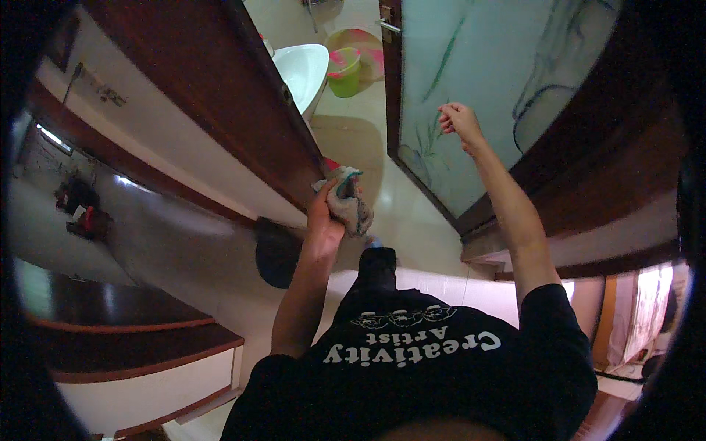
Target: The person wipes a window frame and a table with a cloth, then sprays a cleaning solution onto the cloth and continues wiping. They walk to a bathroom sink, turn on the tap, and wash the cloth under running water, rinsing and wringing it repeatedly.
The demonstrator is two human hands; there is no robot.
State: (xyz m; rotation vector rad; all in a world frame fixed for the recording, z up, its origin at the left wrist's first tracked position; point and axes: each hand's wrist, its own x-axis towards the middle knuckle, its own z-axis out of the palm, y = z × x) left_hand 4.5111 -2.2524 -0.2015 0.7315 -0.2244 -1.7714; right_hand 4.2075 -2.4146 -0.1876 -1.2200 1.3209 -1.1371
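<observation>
My left hand (pixel 326 205) grips a bunched, light-coloured cloth (pixel 349 206) beside the dark wooden door frame (pixel 276 149). Something red shows just above the cloth, partly hidden by it. My right hand (pixel 459 122) is raised in front of a frosted glass door (pixel 469 66) with a painted plant pattern. Its fingers are curled, and whether they touch the glass or hold anything cannot be made out. The door's metal handle (pixel 389 25) sits further up on its dark frame.
Through the doorway are a white washbasin (pixel 302 71), a green bucket (pixel 344 82) and a pink-patterned round thing behind it. A dark mat or similar flat object (pixel 276 253) lies on the floor at the left. A brown-topped cabinet (pixel 138 353) stands at the lower left.
</observation>
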